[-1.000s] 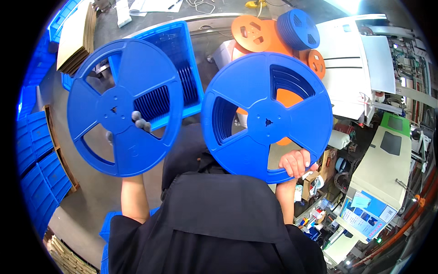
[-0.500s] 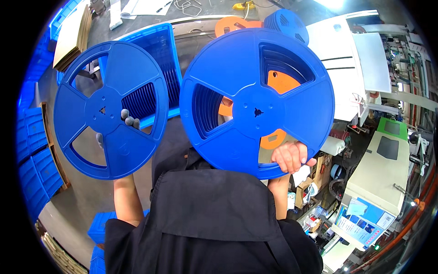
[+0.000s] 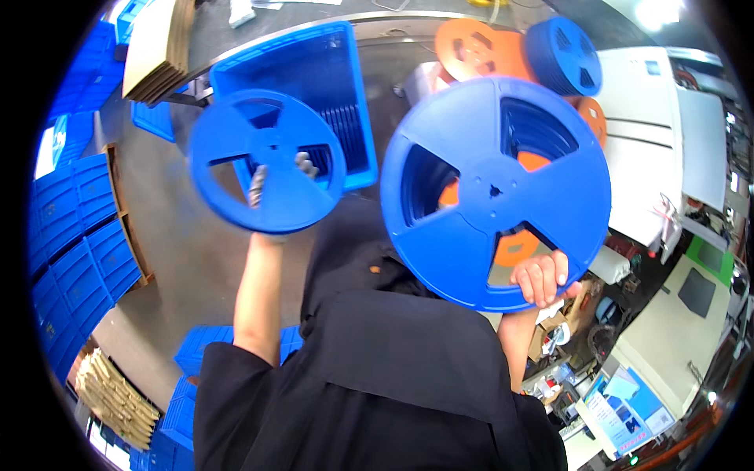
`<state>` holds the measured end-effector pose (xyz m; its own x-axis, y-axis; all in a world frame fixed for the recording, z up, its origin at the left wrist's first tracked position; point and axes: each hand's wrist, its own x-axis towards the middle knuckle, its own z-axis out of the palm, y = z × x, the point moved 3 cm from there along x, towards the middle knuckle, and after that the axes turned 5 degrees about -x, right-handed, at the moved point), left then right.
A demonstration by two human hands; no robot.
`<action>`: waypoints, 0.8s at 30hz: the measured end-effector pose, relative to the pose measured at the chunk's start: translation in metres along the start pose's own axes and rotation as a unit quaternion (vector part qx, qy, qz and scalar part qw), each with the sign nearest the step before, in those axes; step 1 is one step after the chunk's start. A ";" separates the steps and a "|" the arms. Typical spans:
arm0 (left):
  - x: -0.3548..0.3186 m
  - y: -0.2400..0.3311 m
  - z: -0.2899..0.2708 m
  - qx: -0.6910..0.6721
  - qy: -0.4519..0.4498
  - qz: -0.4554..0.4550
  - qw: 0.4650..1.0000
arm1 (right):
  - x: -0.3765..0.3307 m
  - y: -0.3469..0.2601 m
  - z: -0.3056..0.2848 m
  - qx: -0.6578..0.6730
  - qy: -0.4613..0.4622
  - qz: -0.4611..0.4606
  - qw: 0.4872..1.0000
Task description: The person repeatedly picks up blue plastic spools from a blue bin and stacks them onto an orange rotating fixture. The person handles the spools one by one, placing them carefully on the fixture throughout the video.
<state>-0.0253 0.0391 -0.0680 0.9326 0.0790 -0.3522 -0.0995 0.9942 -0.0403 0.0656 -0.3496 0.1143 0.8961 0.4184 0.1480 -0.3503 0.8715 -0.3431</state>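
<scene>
My left hand grips a blue plastic reel from behind. Its grey-covered fingertips curl through the reel's cut-out windows, and the palm is hidden. Just beyond that reel, a blue crate holds several thin blue discs standing in a row. On the other side, a thick stack of blue reels faces me. My bare right hand is closed round the stack's lower rim, fingers over the front through the bottom window. Behind the stack sit orange reels and another blue reel stack.
A grey worktop runs along the far side, with cardboard sheets at its left end. Blue crates are piled at the left. White cabinets and a beige machine stand at the right.
The left reel has moved away from me, nearer the crate, and tilted. The right-hand stack stays in my grip. The whole view has shifted, with the surroundings sliding rightward.
</scene>
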 end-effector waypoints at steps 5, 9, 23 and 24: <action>0.091 0.025 -0.115 -0.062 0.053 -0.050 0.995 | 0.009 0.022 -0.016 -0.091 0.190 0.037 0.977; 0.154 0.043 -0.177 -0.050 0.013 -0.152 0.987 | 0.007 0.045 -0.031 -0.092 0.285 0.068 0.952; 0.299 0.008 -0.207 0.047 0.241 -0.115 0.963 | -0.016 0.064 -0.041 -0.092 0.399 0.021 0.912; 0.302 0.012 -0.216 0.034 0.235 -0.117 0.964 | -0.016 0.063 -0.041 -0.094 0.400 0.021 0.911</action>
<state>0.1798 0.0590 -0.3769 0.6652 -0.1744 -0.7260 0.1335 0.9844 -0.1142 0.0399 -0.3119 0.0523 0.8211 0.0636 -0.5672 -0.4028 0.7686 -0.4969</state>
